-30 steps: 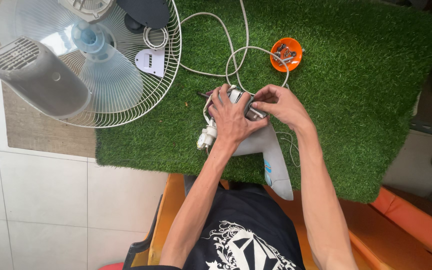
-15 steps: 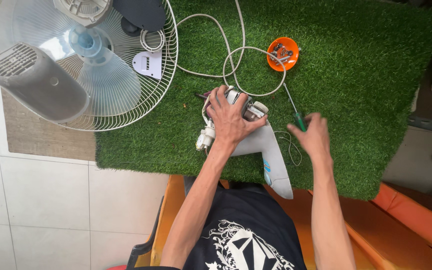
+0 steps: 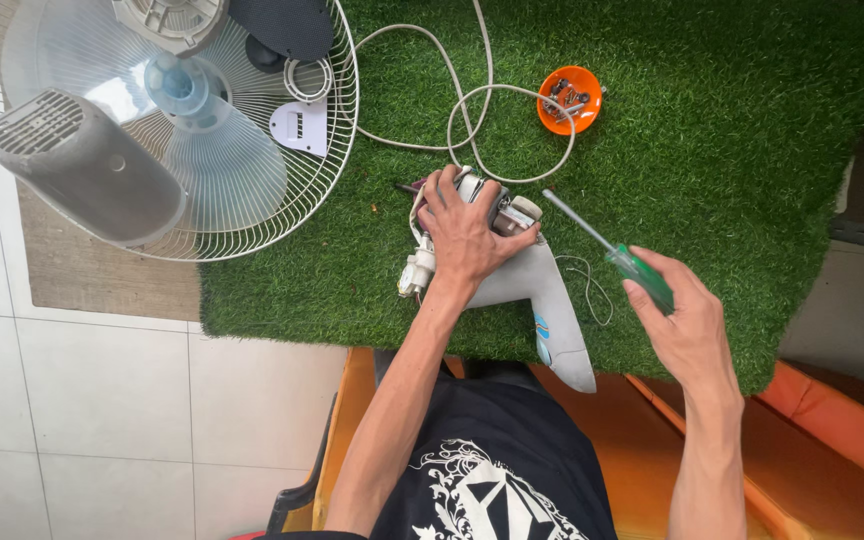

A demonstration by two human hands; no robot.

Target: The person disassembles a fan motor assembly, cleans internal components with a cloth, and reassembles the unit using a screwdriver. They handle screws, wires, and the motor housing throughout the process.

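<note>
The fingers of the left hand (image 3: 467, 235) are spread and curled down over a small metal-and-grey fan motor unit (image 3: 505, 213), pressing it against the mat; the palm covers most of it, so only its right end shows. That motor sits at the top of a pale grey plastic fan neck piece (image 3: 550, 300), which tapers toward the person and lies flat on the green artificial-grass mat (image 3: 732, 150). A white plug-like connector (image 3: 414, 274) with thin wires hangs just beside the left wrist.

The right hand (image 3: 687, 325) is closed around the translucent green handle of a long-shafted screwdriver (image 3: 612, 250), whose metal tip points up and left toward the motor without touching it.

A white power cord (image 3: 472, 120) loops on the grass above the motor. Near it stands a small orange round plastic bowl (image 3: 570, 100) holding screws. To the left, a white wire fan guard (image 3: 152, 130) lies partly over the mat's edge, carrying translucent blue blades and a grey motor housing cover (image 3: 82, 165).
</note>
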